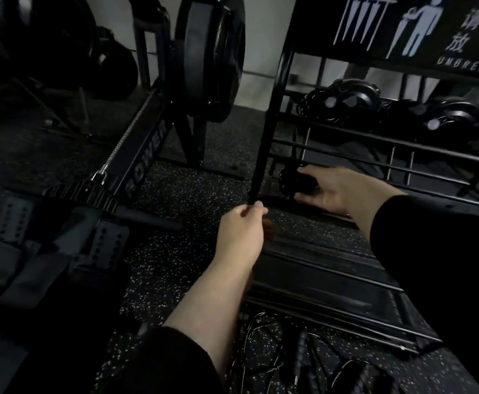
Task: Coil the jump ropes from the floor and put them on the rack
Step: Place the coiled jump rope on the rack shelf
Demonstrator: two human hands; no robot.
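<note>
A black metal rack (272, 115) with barred shelves stands on the right. My right hand (337, 189) reaches between its bars and grips a coiled black jump rope (295, 180) at the lower shelf. My left hand (242, 226) pinches the foot of the rack's front upright post. Several loose black jump ropes (263, 345) lie tangled on the speckled floor by my left forearm, near the bottom of the view.
Coiled ropes and dark round items (346, 95) sit on the rack's upper shelf under an umbrella sign (420, 27). A rowing machine (147, 143) with its flywheel and footrests stands to the left. Black ribbed panels (332, 280) lie at the rack's base.
</note>
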